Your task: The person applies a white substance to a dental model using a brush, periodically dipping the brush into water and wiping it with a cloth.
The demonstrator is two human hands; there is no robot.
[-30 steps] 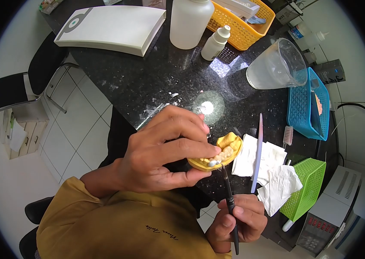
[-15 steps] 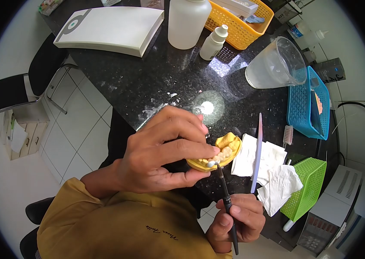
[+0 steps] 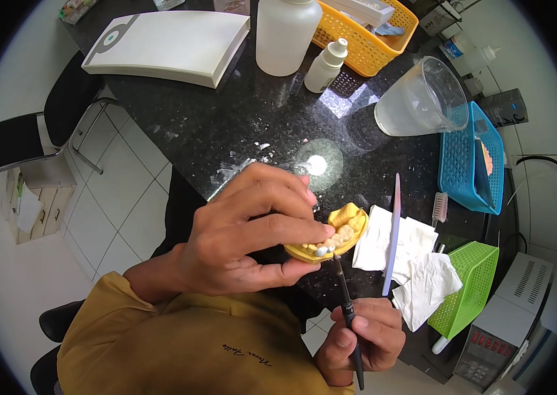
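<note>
A yellow dental cast [image 3: 349, 216] with beige teeth is gripped in my left hand [image 3: 252, 230], whose thumb lies under its near edge and whose fingertips press on the tooth row. A few front teeth [image 3: 322, 251] on it are whitish. My right hand [image 3: 369, 332] pinches a thin brush [image 3: 347, 308] with a black handle, pointing up towards the cast. The brush's dark tip is right at the cast's near rim, beside the white teeth.
Right of the cast lie folded white tissues [image 3: 426, 289] with a pale purple stick [image 3: 393, 230] across them. A plastic cup [image 3: 416, 99], white bottle [image 3: 285, 39], dropper bottle [image 3: 324, 69], blue basket [image 3: 455, 164], green basket [image 3: 469, 289] and white box [image 3: 166, 43] stand around the black counter.
The brush tip has shifted slightly down and right, from the white teeth to the cast's near rim. My left hand and the cast have barely moved.
</note>
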